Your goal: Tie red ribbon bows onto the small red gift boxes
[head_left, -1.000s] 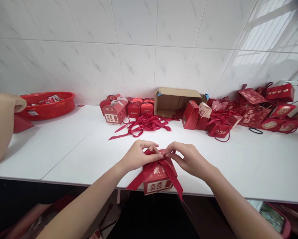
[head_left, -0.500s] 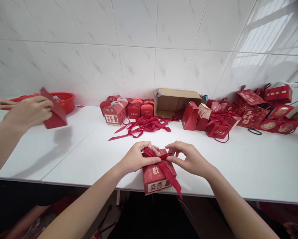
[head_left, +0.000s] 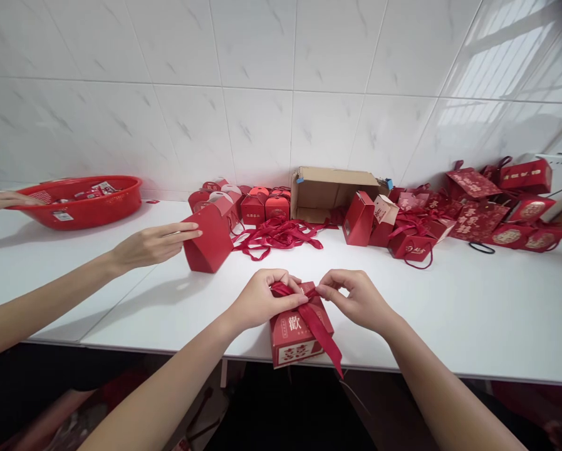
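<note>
A red gift box [head_left: 287, 341] with white and gold lettering lies at the table's front edge, right before me. Dark red ribbon [head_left: 322, 332] crosses its top, with one long tail hanging over the near right corner. My left hand [head_left: 266, 297] pinches the ribbon between thumb and fingers at the box's top. On the right side, my right hand [head_left: 353, 297] is closed with thumb and fingertips on another part of the ribbon. My fingers partly hide where the ribbon crosses.
At left, a co-worker's hand [head_left: 156, 244] holds a red box [head_left: 208, 238]; their other hand [head_left: 12, 199] reaches into a red basin [head_left: 93, 212] of small packets. Loose ribbons [head_left: 281, 235], a cardboard box [head_left: 337, 178] and several gift boxes [head_left: 480, 219] line the wall.
The co-worker's hand has carried the red box rightward, close to the loose ribbons. My right fingers have closed on the ribbon; my left hand and the gift box have barely shifted.
</note>
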The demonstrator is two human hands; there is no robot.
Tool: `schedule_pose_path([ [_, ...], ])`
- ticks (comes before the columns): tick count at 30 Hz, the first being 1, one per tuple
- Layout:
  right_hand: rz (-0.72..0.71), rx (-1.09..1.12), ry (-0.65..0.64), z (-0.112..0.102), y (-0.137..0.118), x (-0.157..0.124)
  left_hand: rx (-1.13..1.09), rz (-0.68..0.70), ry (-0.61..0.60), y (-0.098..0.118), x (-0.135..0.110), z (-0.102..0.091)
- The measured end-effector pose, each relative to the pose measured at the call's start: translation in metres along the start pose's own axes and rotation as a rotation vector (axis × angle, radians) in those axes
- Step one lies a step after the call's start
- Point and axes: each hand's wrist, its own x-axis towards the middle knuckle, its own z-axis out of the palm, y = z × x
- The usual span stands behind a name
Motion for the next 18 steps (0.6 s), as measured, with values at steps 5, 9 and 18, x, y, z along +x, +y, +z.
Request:
schedule_pose_path([
  [5,0.042,-0.024,0.001,0.0,0.002,-0.004,0.042,-0.012,0.004,0.0,-0.002,0.002],
  [9,0.058,-0.061,0.003,0.0,0.006,-0.008,0.033,-0.029,0.005,-0.001,-0.003,0.002],
  [18,0.058,-0.06,0.015,0.0,0.008,-0.011,0.019,-0.021,0.023,-0.005,-0.003,0.001],
])
